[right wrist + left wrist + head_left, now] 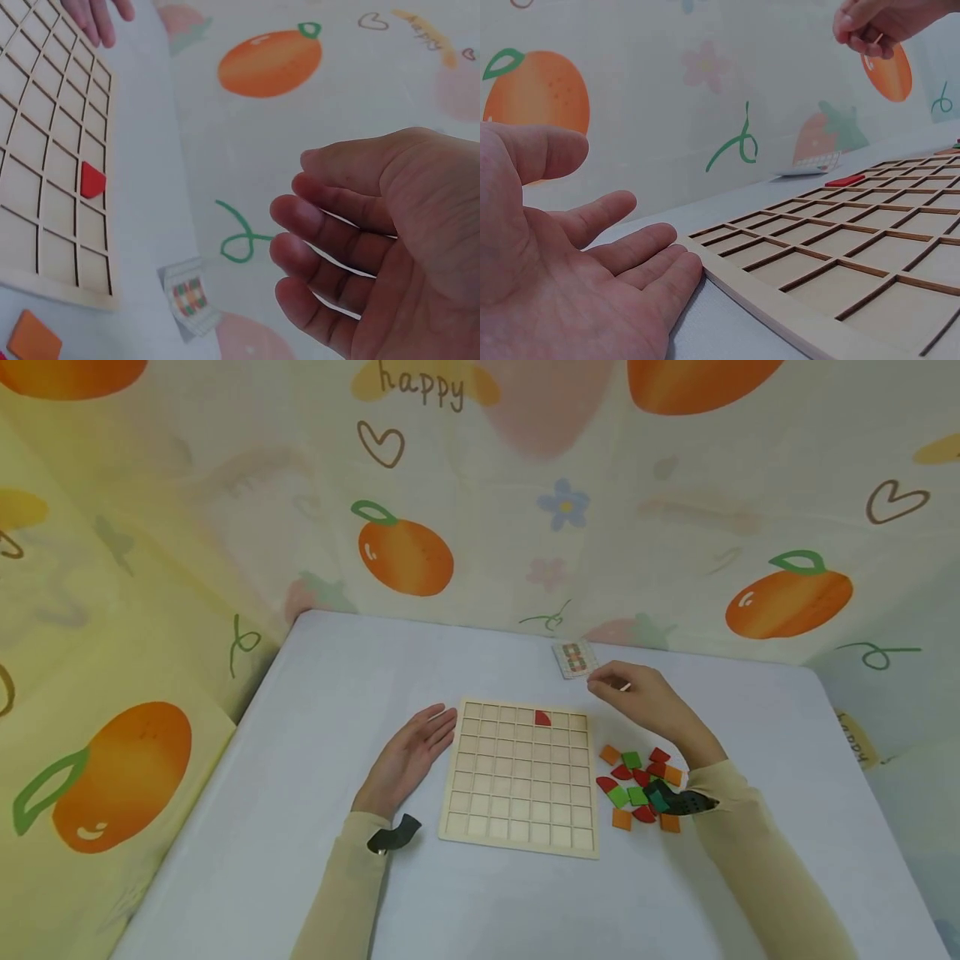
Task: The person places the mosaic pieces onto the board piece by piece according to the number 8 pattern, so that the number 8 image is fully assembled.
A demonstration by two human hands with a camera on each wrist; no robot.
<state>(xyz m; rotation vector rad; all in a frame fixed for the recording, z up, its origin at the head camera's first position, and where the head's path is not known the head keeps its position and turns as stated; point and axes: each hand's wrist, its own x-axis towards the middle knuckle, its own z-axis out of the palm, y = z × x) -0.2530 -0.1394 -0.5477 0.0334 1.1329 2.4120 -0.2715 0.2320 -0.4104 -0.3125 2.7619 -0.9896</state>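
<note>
A square wooden grid board [444, 810] lies on the white table, with one red quarter-round piece [542, 718] in a cell of its far row. My left hand [408, 756] rests palm up on the table to the board's left. In the left wrist view its straight fingers [649, 247] reach right to the board's edge. Raised beyond the board's far right corner, my right hand [637, 697] has loosely bent fingers and nothing in its grasp, as the right wrist view shows. Close to it lies a small card [574, 660] printed with a coloured grid pattern.
Right of the board, several loose pieces lie in a heap: orange squares [622, 819], green ones [632, 760] and red quarter-rounds [643, 814]. My right forearm [757, 835] passes over the heap's right side. A printed curtain [480, 552] hangs behind the table's far edge.
</note>
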